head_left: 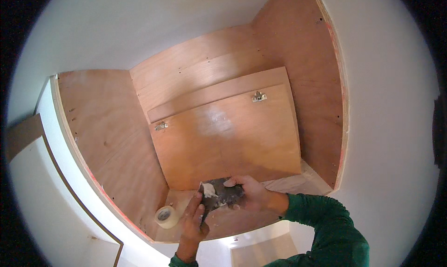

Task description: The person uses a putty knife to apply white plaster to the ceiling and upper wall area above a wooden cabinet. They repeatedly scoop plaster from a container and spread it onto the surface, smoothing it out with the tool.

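Observation:
Both my hands meet in front of a wooden cabinet, over its floor board. My right hand (253,195) is closed on a dark, flat, smeared plate that looks like a putty scraper (222,201), its thumb on the upper face. A lump of whitish paste (208,189) sits at the plate's left end. My left hand (192,220) is closed around that left end, fingers along the edge; whether it grips a second dark blade there I cannot tell. Close to my left hand, a roll of pale tape (165,216) lies on the floor board.
Two wooden door panels (223,136) lean against the cabinet's back, the front one bearing two metal hinges (259,97). Plywood sides (111,146) flank them, with raw front edges (343,94). White wall (391,118) surrounds the opening; a brown-framed panel (56,169) stands at left.

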`<state>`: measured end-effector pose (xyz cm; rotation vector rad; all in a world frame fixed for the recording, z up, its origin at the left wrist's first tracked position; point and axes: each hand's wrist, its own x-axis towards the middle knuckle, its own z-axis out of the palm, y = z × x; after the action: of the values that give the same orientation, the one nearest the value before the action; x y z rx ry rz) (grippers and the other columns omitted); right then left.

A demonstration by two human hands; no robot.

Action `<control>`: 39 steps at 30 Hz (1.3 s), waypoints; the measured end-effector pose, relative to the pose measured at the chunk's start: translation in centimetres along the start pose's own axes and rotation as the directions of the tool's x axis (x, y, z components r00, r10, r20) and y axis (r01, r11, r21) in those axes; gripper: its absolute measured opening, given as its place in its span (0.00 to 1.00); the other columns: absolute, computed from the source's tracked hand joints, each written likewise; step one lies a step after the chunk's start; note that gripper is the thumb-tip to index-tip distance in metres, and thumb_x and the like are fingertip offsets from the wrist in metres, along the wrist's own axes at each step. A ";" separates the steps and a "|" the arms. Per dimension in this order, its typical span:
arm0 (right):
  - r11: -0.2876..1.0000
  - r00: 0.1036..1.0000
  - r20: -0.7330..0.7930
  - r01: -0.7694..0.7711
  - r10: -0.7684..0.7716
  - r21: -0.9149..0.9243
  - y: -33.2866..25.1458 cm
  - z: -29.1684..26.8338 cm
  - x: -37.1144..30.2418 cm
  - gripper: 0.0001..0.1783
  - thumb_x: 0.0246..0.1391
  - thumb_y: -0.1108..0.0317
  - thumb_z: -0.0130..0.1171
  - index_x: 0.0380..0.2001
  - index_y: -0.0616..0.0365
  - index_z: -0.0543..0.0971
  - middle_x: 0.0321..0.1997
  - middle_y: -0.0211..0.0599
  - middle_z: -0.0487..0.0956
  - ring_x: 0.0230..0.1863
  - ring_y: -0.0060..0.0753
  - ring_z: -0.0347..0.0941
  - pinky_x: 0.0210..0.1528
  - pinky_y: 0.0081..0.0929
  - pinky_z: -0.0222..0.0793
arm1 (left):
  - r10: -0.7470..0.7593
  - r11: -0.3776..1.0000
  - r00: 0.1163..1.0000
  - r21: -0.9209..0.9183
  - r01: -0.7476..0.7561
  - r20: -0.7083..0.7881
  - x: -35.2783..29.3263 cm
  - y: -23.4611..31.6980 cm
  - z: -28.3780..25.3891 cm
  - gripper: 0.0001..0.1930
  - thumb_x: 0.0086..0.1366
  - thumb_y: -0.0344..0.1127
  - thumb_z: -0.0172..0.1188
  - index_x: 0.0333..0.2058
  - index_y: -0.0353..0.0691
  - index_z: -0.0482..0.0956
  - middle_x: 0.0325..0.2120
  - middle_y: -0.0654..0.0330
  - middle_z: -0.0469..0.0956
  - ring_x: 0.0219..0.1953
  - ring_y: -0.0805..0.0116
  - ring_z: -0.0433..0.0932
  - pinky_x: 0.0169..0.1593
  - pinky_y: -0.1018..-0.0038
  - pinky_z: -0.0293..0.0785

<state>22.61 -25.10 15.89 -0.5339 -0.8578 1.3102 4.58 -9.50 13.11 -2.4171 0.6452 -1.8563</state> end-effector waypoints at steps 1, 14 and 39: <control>0.999 1.000 -0.002 0.025 -0.025 0.032 0.0 0.4 -0.3 0.21 0.62 0.60 0.52 0.55 0.57 0.75 0.42 0.37 0.83 0.40 0.32 0.81 0.31 0.30 0.77 | -0.097 0.995 0.994 0.010 0.097 0.046 -1.3 -0.4 -0.7 0.22 0.70 0.25 0.43 0.61 0.38 0.66 0.58 0.38 0.72 0.57 0.44 0.76 0.57 0.58 0.76; -0.409 0.741 0.574 0.432 -0.347 -0.804 0.4 2.7 2.2 0.28 0.63 0.79 0.49 0.66 0.62 0.63 0.61 0.53 0.72 0.59 0.53 0.72 0.64 0.43 0.68 | -0.981 -0.185 0.016 -0.951 0.247 0.195 2.5 2.1 -1.2 0.16 0.73 0.36 0.48 0.53 0.32 0.72 0.47 0.54 0.79 0.50 0.60 0.79 0.50 0.61 0.80; 0.762 0.753 0.156 0.648 -0.639 -0.005 -16.2 7.8 6.1 0.18 0.64 0.72 0.53 0.56 0.65 0.72 0.50 0.42 0.81 0.47 0.38 0.81 0.51 0.35 0.81 | -0.815 0.533 0.511 -0.007 0.846 -0.274 -14.0 -0.1 0.1 0.20 0.75 0.37 0.43 0.55 0.25 0.70 0.48 0.38 0.77 0.50 0.46 0.79 0.52 0.61 0.76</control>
<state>26.45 -23.48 34.39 -0.1476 -1.0839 0.6839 1.84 -4.72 0.22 -2.6284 -0.8600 -2.3774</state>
